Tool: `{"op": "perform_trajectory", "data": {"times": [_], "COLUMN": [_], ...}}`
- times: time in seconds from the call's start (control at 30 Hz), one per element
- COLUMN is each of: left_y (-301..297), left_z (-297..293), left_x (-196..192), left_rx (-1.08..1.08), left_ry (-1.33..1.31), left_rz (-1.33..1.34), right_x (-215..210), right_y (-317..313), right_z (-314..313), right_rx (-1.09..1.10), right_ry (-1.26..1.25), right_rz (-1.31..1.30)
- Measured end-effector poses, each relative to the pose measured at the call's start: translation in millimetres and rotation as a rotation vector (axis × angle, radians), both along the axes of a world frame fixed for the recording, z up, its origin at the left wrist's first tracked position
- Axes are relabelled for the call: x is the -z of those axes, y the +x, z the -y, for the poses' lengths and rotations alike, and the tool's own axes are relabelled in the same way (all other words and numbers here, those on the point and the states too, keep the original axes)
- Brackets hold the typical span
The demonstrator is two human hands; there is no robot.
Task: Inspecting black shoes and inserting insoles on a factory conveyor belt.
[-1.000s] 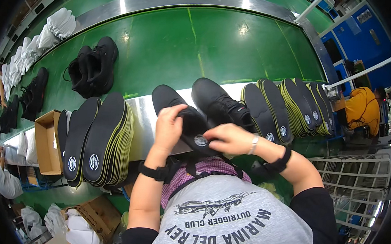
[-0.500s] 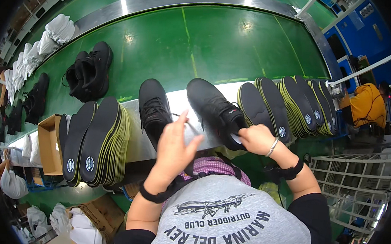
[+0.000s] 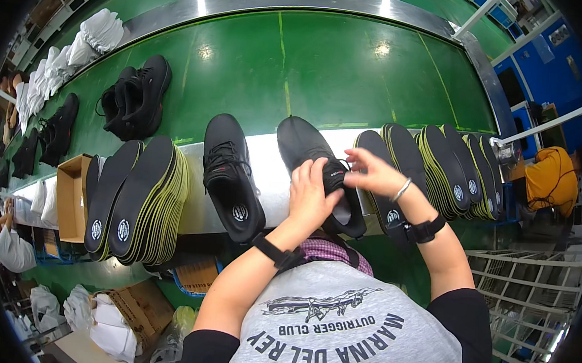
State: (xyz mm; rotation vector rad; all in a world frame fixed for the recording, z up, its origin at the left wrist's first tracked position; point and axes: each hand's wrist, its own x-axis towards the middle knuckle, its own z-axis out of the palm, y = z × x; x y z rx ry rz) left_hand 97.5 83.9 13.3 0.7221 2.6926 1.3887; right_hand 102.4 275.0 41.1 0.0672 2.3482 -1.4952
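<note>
Two black lace-up shoes lie side by side on the metal bench edge, toes away from me. The left shoe stands untouched, and an insole with a pale round mark shows in its heel. Both hands are at the right shoe. My left hand is curled over its lacing, thumb toward the opening. With bent fingers, my right hand grips around the right side of the tongue. The hands partly cover the laces and opening.
Stacked black insoles with yellow-green edges stand left and right of the shoes. Another black pair sits on the green surface. A cardboard box is at left, a white wire rack at right, and a person in yellow beyond.
My left hand has moved right, from beside the left shoe onto the right shoe's lacing. My right hand has shifted from that shoe's heel opening up to its tongue.
</note>
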Motion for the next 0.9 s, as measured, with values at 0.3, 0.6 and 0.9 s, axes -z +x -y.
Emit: {"op": "perform_trajectory", "data": {"times": [0.3,0.6,0.9], "left_y": [-42.9,-59.1,-56.5], "left_z": [15.4,37.4,35.3], "left_x": [-7.5,-16.1,-24.7], "left_rx": [-0.036,0.119,0.171], "left_ry": [0.297,0.629,0.501], "left_rz": [0.179,0.828,0.758], "right_x": [2.9,6.8,3.5], "right_y": [-8.7,-18.4,-17.1], "right_z": [42.6,54.2,52.4], "right_rx": [-0.093,0.174,0.225], "right_ry": [0.294,-0.269,-0.321], "right_rz": [-0.568,0.098,0.041]}}
